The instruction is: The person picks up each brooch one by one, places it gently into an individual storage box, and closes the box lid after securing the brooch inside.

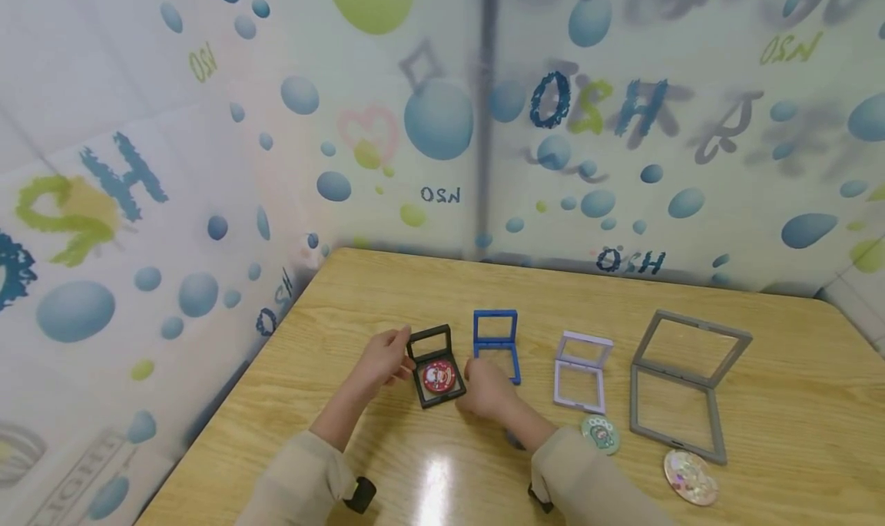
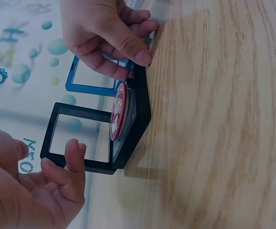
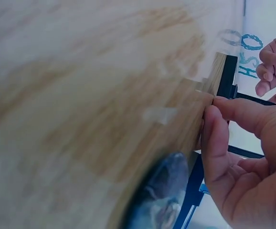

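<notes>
A small black display case with clear film windows stands hinged open on the wooden table, its lid tilted up at the back. Inside its base lies a round red badge with a white cartoon figure; the left wrist view shows the badge edge-on, resting on the film. At the lid's left side is my left hand, fingers loosely bent against the lid edge and thumb apart. My right hand pinches the right side of the base between thumb and finger, as the right wrist view shows.
Behind my right hand stands an open blue case. Further right are an open lilac case and a larger grey one. A green round badge and an iridescent badge lie before them. Another round badge is partly under my right forearm.
</notes>
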Demonstrator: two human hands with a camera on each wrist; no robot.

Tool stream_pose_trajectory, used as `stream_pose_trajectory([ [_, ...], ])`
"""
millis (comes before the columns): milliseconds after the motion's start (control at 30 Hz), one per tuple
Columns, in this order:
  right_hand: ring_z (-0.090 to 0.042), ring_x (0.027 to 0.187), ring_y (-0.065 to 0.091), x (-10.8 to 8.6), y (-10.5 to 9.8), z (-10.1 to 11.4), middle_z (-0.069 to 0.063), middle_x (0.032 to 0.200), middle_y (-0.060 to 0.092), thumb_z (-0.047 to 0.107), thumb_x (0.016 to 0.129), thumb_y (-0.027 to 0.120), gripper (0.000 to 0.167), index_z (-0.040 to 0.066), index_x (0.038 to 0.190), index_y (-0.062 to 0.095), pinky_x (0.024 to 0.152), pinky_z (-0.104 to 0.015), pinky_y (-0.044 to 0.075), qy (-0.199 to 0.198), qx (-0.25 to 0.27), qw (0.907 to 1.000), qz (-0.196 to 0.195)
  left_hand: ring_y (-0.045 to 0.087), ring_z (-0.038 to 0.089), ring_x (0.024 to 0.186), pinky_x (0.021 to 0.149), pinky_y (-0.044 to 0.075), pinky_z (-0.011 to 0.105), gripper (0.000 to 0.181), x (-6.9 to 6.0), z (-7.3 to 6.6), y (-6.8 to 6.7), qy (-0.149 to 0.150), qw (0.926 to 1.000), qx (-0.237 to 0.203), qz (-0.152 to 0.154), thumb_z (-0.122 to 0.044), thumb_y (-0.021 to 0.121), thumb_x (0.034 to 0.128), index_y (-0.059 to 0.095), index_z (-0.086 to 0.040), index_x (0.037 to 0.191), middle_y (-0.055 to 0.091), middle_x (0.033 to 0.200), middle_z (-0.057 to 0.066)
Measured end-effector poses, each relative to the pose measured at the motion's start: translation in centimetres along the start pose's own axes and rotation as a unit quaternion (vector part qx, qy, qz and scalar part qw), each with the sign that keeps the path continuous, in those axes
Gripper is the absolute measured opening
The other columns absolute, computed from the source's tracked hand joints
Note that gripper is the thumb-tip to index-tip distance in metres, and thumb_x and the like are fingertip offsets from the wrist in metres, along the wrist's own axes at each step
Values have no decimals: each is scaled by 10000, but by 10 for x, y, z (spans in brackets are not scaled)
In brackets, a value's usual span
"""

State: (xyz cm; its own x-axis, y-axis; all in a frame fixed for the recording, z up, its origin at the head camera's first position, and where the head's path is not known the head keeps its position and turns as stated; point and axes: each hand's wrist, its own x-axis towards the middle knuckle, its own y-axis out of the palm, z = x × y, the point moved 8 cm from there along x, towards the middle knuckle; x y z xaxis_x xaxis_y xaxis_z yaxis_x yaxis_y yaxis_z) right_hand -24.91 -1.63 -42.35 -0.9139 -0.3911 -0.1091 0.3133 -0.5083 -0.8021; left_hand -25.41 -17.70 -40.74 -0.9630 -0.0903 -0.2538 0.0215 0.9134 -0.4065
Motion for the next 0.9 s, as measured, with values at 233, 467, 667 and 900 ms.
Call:
stream_pose_trajectory([
  [233, -111, 468, 506, 1, -1, 1, -70, 715, 566, 28, 657, 712, 227, -14, 833, 574, 492, -244, 419, -110, 128, 9999, -5, 591, 203, 564, 430, 369, 202, 470, 2, 2, 0, 54, 9999, -66, -117, -334, 393, 954, 499, 45, 1211, 621, 713, 127],
  [467, -93, 394, 509, 1, 2, -1, -31, 623, 535, 23, 696, 696, 201, -15, 840, 560, 434, -223, 421, -74, 303, 9994, 120, 577, 164, 517, 429, 368, 193, 323, 4, 3, 2, 127, 9997, -150, -171, -239, 473, 922, 582, 60, 979, 621, 662, 130],
  [667, -98, 410, 522, 1, 2, -3, -43, 640, 547, 16, 702, 701, 202, -12, 843, 559, 413, -215, 416, -12, 415, 9990, 178, 582, 178, 552, 505, 465, 265, 220, -2, 0, 9, 289, 9996, -1, 19, -173, 552, 872, 576, 43, 908, 607, 672, 132],
  [900, -95, 409, 528, 2, 3, -4, -66, 706, 570, 31, 698, 713, 200, 8, 822, 558, 423, -223, 419, 15, 442, 9989, 180, 537, 174, 546, 499, 451, 287, 214, -12, 0, 17, 452, 9965, 613, 353, -172, 641, 825, 538, 4, 888, 544, 651, 79],
])
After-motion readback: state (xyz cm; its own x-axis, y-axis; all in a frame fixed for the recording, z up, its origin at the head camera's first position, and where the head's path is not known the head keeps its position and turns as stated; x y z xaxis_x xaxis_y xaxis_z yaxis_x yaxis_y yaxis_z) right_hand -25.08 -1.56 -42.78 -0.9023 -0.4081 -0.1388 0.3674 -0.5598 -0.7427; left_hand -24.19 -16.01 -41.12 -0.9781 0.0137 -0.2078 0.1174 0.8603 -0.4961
